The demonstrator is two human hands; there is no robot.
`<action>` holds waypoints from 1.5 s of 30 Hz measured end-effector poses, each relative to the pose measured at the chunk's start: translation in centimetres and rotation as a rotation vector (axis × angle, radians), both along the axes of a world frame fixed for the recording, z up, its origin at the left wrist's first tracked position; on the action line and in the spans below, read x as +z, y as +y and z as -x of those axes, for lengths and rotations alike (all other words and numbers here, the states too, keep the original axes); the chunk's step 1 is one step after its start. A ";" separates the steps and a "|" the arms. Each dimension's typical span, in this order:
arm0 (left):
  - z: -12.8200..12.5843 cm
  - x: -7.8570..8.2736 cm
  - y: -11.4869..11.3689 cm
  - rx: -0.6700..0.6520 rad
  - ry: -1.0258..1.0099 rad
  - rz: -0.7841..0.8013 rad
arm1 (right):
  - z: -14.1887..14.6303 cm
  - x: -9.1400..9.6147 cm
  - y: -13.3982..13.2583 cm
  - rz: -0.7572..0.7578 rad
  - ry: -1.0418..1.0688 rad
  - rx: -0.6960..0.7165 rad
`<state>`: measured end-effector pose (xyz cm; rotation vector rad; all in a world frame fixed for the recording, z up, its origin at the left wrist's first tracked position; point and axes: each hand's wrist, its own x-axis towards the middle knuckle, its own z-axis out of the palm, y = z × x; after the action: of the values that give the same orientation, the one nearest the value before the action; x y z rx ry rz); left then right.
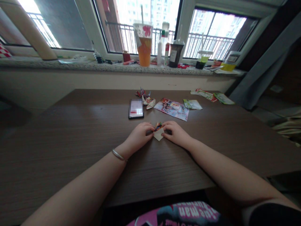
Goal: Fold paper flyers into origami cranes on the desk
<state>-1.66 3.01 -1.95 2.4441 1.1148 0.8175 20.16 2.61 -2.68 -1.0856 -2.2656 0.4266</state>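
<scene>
White-backed paper [158, 133], small and folded, lies on the wooden table [70, 125], held between both hands. The left hand [138, 135] closes its fingertips on one edge and the right hand [175, 133] on the other. Just beyond the grip lies a phone [136, 109]. Folded paper figures [147, 98] and printed sheets [172, 109] lie farther off.

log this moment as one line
left hand: holds folded paper | right hand: holds its other side | folded paper: on table | phone: beyond hands, untouched
</scene>
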 end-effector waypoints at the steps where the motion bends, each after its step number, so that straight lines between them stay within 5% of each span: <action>1: 0.0 0.0 0.0 -0.016 0.006 -0.024 | 0.0 0.0 0.0 -0.009 -0.010 0.014; 9: 0.2 0.3 -0.2 -0.070 0.160 -0.201 | -0.6 1.0 -0.2 -0.077 -0.142 0.132; 25: -0.2 1.9 -1.3 -0.135 0.444 -0.268 | -0.7 2.3 -1.3 -0.135 -0.311 0.169; 45: 0.0 2.5 -2.1 -0.104 0.549 -0.278 | -1.3 3.1 -1.4 -0.241 -0.500 0.185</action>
<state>-1.67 0.88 0.54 3.0428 1.0850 0.2811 21.47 1.20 0.44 -0.9354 -2.7795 -0.0634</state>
